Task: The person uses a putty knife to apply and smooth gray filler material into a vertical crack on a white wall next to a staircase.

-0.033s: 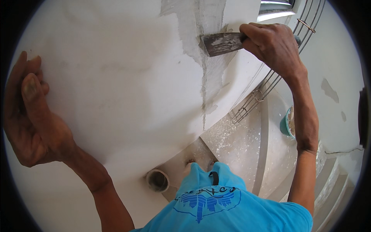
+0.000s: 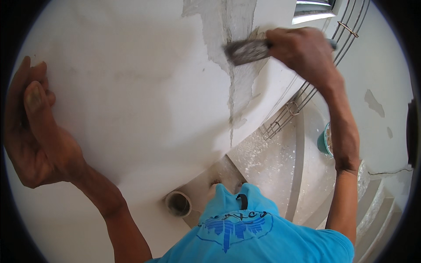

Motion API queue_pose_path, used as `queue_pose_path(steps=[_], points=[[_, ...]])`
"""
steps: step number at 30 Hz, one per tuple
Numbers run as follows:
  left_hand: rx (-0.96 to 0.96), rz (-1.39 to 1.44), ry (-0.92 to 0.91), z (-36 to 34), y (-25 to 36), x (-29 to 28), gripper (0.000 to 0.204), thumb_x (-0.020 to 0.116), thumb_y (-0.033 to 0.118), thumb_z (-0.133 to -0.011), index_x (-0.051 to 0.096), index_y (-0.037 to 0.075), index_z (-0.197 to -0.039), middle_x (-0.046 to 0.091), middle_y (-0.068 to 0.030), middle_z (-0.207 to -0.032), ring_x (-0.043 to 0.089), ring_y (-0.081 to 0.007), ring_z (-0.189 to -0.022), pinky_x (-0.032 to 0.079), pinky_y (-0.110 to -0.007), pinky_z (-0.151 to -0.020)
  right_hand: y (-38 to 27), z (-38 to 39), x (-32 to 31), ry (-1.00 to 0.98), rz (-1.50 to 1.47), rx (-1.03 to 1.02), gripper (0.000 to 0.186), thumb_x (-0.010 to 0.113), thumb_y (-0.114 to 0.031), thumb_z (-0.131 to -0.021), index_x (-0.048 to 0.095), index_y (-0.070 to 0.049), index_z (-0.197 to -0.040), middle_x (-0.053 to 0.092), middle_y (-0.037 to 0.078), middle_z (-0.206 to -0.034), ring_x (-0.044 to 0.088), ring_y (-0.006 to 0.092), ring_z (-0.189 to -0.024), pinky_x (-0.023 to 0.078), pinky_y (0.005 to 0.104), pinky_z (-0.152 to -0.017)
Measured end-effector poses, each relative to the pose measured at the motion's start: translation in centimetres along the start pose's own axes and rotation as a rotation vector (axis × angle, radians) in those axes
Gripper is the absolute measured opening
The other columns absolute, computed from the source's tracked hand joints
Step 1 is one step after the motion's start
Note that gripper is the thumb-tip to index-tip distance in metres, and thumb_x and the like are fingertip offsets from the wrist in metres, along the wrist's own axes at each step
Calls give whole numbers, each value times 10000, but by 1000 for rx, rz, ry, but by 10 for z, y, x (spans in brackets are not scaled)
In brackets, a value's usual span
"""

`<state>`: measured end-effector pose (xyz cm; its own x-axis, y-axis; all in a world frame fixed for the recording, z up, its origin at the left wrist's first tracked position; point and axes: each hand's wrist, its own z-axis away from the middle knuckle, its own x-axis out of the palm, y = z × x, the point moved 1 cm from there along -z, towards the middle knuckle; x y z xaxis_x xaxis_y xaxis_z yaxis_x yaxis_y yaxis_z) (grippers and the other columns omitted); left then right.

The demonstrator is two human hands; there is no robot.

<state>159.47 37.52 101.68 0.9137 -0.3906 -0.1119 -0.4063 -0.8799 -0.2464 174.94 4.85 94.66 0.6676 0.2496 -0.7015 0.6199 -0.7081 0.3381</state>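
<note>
At the upper right, my right hand [image 2: 302,52] grips a wide scraper [image 2: 247,50], its blade blurred over a grey patch of bare, cracked plaster [image 2: 239,85] in the white wall [image 2: 131,65]. My left hand [image 2: 44,127] is at the far left by the wall, empty, with fingers loosely bent and raised. Whether its fingertips touch the surface is hard to tell.
Rebar [image 2: 289,114] runs beside the wall near a window [image 2: 313,11]. A teal bucket [image 2: 323,142] sits on curved, speckled steps [image 2: 267,158]. A grey bucket [image 2: 177,204] stands by my bare feet [image 2: 215,184]. Another cracked wall [image 2: 381,131] rises at right.
My right hand and the scraper have shifted slightly left, and both now show motion blur. My left hand stays nearly where it was.
</note>
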Motion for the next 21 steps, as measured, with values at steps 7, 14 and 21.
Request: queue_pose_path(steps=[7, 14, 21], points=[[-56, 9, 4, -3, 3, -2, 95, 641, -36, -900, 678, -106, -952, 716, -232, -979, 733, -282, -842, 559, -278, -607, 6, 3, 4, 11, -118, 7, 85, 686, -222, -845, 663, -140, -839, 647, 21, -619, 593, 163, -499, 452, 337, -462], [31, -29, -28, -1, -4, -5, 92, 637, -21, -907, 686, -80, -957, 717, -227, -980, 734, -282, -842, 582, -281, -619, -10, 4, 14, 12, -93, -26, 122, 692, -215, -838, 635, -126, -778, 654, 12, -632, 581, 161, -497, 462, 327, -471], [-12, 11, 9, -3, -1, 0, 90, 637, -20, -907, 688, -84, -942, 719, -223, -975, 734, -282, -841, 582, -280, -616, -6, 7, 20, 81, -103, 29, 130, 693, -204, -810, 600, -121, -771, 597, 38, -590, 616, 225, -545, 474, 368, -509]])
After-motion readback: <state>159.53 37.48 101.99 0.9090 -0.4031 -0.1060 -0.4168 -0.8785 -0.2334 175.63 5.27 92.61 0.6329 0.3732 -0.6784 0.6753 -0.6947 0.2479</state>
